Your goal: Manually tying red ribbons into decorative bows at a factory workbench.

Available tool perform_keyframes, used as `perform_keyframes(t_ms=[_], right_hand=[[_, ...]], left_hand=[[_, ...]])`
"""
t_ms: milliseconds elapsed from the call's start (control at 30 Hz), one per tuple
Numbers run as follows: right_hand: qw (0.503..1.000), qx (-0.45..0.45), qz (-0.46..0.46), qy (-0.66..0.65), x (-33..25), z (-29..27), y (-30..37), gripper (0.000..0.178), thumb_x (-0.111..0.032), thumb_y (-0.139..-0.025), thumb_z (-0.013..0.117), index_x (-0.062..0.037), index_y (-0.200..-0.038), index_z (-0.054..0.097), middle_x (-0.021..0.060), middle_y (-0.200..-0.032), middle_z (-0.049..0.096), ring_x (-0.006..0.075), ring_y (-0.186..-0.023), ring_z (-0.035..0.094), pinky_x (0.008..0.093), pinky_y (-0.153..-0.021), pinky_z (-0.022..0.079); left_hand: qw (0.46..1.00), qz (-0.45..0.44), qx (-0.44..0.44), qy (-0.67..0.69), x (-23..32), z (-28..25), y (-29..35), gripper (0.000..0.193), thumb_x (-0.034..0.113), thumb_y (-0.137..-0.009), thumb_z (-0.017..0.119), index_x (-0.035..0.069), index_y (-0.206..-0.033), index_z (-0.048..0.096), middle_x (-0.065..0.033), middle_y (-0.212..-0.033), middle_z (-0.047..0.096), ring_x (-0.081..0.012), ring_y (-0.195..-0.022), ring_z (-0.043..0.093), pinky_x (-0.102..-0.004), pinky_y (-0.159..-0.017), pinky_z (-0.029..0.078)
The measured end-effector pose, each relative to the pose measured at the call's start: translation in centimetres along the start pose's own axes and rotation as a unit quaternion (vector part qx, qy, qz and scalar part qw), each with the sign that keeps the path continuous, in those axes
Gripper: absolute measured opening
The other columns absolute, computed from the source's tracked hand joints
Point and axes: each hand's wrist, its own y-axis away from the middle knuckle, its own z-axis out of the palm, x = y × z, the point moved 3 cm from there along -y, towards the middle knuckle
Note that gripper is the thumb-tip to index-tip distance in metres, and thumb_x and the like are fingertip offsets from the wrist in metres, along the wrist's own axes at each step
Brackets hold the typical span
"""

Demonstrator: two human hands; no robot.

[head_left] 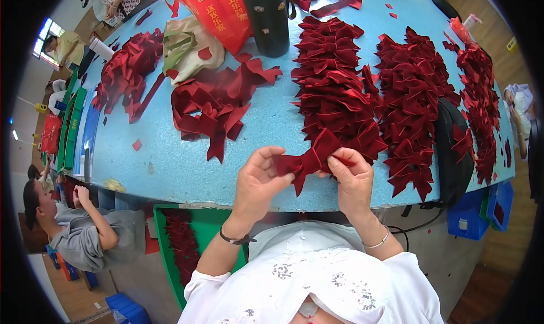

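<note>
A dark red velvet bow point(310, 161) is stretched between my two hands, just above the near edge of the blue table. My left hand point(259, 179) pinches its left loop and tail between thumb and fingers. On the other side, my right hand point(352, 174) grips the bow's right end with thumb and forefinger. Right behind my hands runs a thick row of finished-looking bows point(334, 80), with a second row point(411, 97) to its right. A loose heap of red ribbon pieces point(212, 106) lies to the left of the held bow.
A black tumbler point(265, 18), a red bag point(218, 9) and a cloth bag point(190, 43) stand at the back. A black bag point(453, 154) hangs at the right edge. Below the table sits a green bin point(212, 227) holding bows. Another person point(96, 233) sits at left.
</note>
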Motion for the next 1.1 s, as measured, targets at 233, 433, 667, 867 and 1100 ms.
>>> perform_keyframes(t_ms=[233,433,667,867,1100], right_hand=[[0.997,-0.028,-0.025,0.067,-0.7,-0.1,0.5,0.009,-0.001,-0.084,0.060,0.0024,-0.093,0.058,0.0075,-0.085,0.064,0.0118,-0.072,0.062,0.0270,-0.065,0.053],[0.969,-0.079,-0.097,0.215,-1.4,-0.1,0.8,0.009,0.000,-0.084,0.058,0.0024,-0.093,0.059,0.0057,-0.084,0.063,0.0083,-0.075,0.060,0.0230,-0.066,0.051],[0.998,-0.024,-0.053,0.014,-0.5,-0.4,0.2,0.017,0.000,-0.084,0.059,0.0018,-0.101,0.057,0.0044,-0.087,0.063,0.0069,-0.081,0.059,0.0197,-0.073,0.047],[0.995,-0.048,-0.058,-0.072,-0.7,1.4,0.4,0.030,-0.003,-0.085,0.061,0.0018,-0.114,0.051,0.0053,-0.094,0.063,0.0084,-0.083,0.059,0.0200,-0.079,0.046],[0.984,-0.094,-0.123,0.090,-1.3,1.6,0.7,0.029,-0.006,-0.086,0.062,0.0027,-0.112,0.054,0.0050,-0.095,0.063,0.0080,-0.081,0.058,0.0199,-0.075,0.047]], left_hand=[[0.992,-0.037,0.025,0.122,0.9,0.2,-0.3,0.045,-0.007,-0.080,0.055,-0.003,-0.123,0.041,-0.0110,-0.109,0.056,-0.0154,-0.099,0.056,-0.0284,-0.088,0.046],[0.990,0.007,0.062,0.128,0.6,0.9,-0.5,0.043,-0.008,-0.082,0.050,-0.003,-0.123,0.038,-0.0131,-0.109,0.057,-0.0166,-0.097,0.058,-0.0275,-0.087,0.046],[0.983,0.108,0.126,0.076,0.4,2.2,-0.7,0.031,-0.007,-0.087,0.045,-0.002,-0.117,0.041,-0.0115,-0.103,0.059,-0.0154,-0.095,0.058,-0.0268,-0.084,0.047],[0.974,0.165,0.158,0.011,-0.4,2.1,-1.5,0.022,-0.002,-0.091,0.045,0.000,-0.112,0.043,-0.0080,-0.096,0.058,-0.0121,-0.087,0.057,-0.0244,-0.078,0.048],[0.974,0.127,0.185,0.031,-0.8,1.7,-1.8,0.013,0.007,-0.094,0.047,0.004,-0.107,0.046,-0.0043,-0.090,0.056,-0.0080,-0.073,0.055,-0.0196,-0.058,0.047]])
